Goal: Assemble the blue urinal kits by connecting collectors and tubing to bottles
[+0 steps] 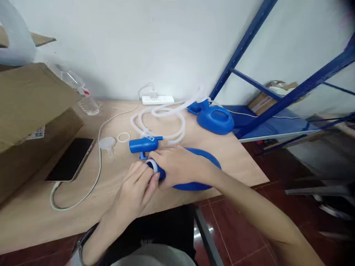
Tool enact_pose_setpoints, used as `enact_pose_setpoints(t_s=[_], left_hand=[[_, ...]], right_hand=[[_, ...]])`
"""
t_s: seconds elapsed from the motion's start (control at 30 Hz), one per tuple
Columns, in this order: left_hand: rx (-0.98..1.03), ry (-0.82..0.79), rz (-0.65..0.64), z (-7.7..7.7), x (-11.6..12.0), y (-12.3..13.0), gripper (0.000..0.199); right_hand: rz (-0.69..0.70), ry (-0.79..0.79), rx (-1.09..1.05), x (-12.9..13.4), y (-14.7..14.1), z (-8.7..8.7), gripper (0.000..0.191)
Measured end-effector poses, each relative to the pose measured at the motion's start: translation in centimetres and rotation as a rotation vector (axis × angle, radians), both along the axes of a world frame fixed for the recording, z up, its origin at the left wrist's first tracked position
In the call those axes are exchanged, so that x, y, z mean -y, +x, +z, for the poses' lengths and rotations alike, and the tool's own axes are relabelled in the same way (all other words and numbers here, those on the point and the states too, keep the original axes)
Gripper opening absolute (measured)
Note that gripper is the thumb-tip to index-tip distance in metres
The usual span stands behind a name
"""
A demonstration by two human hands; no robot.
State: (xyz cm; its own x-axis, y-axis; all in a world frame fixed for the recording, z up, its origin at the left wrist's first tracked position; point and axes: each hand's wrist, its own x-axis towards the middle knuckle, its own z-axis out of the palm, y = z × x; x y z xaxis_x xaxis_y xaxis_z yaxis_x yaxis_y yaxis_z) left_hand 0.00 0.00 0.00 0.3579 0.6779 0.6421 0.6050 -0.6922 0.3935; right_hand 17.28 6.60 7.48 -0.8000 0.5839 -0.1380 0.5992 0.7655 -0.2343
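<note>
A blue plastic bottle (pixel 199 184) lies on the table, its mouth turned toward my left side. My right hand (pixel 172 162) is wrapped round the bottle's neck and covers much of it. At the mouth, my left hand (pixel 140 181) pinches a white sealing ring (pixel 152 165) against the rim; how far the ring sits in the opening is partly hidden by the fingers. Just beyond my hands lies a blue cylindrical part (pixel 142 145) with a hinged-looking tab. Another white ring (pixel 123 137) and a translucent funnel-shaped piece (pixel 108 144) lie to its left.
Coiled clear tubing (pixel 163 114) runs toward a second blue bottle (pixel 216 119) at the back right. A phone (pixel 71 159) on a white charging cable, a cardboard box (pixel 36 103) and a clear plastic bottle (pixel 88 105) occupy the left. A power strip (pixel 158 100) touches the wall; a blue shelf frame (pixel 266 107) stands right.
</note>
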Motion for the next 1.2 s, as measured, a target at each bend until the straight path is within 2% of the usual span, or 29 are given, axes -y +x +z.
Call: enact_pose_setpoints(t_s=[0.1, 0.23, 0.37, 0.5, 0.63, 0.77, 0.9, 1.03, 1.2], left_hand=[[0.022, -0.021, 0.065, -0.4, 0.3, 0.1, 0.024], [0.069, -0.153, 0.126, 0.0, 0.8, 0.2, 0.023], [0.111, -0.298, 0.079, 1.0, 0.3, -0.2, 0.017], [0.036, -0.369, -0.033, 2.1, -1.8, -0.9, 0.015], [-0.117, -0.313, -0.197, 3.0, -4.2, -1.3, 0.023], [-0.276, -0.223, -0.343, 3.8, -6.0, -1.3, 0.033], [-0.378, -0.148, -0.443, 4.2, -7.0, -1.3, 0.031], [-0.397, -0.038, -0.436, 3.4, -7.2, -1.2, 0.030], [-0.369, 0.027, -0.407, 2.1, -6.9, -1.0, 0.033]], right_hand=[[-0.128, 0.057, -0.053, 1.8, -0.6, -1.2, 0.030], [-0.276, 0.171, -0.208, 3.5, -0.4, -3.8, 0.037], [-0.394, 0.374, -0.305, 4.3, 0.0, -6.6, 0.040], [-0.484, 0.490, -0.307, 4.4, -0.2, -7.6, 0.048], [-0.532, 0.464, -0.334, 4.1, -0.1, -7.6, 0.048], [-0.575, 0.460, -0.387, 3.7, 0.1, -8.3, 0.031], [-0.583, 0.527, -0.421, 3.4, 0.2, -9.2, 0.022], [-0.571, 0.622, -0.431, 3.0, 0.5, -9.7, 0.023], [-0.523, 0.598, -0.417, 2.9, 1.0, -9.7, 0.030]])
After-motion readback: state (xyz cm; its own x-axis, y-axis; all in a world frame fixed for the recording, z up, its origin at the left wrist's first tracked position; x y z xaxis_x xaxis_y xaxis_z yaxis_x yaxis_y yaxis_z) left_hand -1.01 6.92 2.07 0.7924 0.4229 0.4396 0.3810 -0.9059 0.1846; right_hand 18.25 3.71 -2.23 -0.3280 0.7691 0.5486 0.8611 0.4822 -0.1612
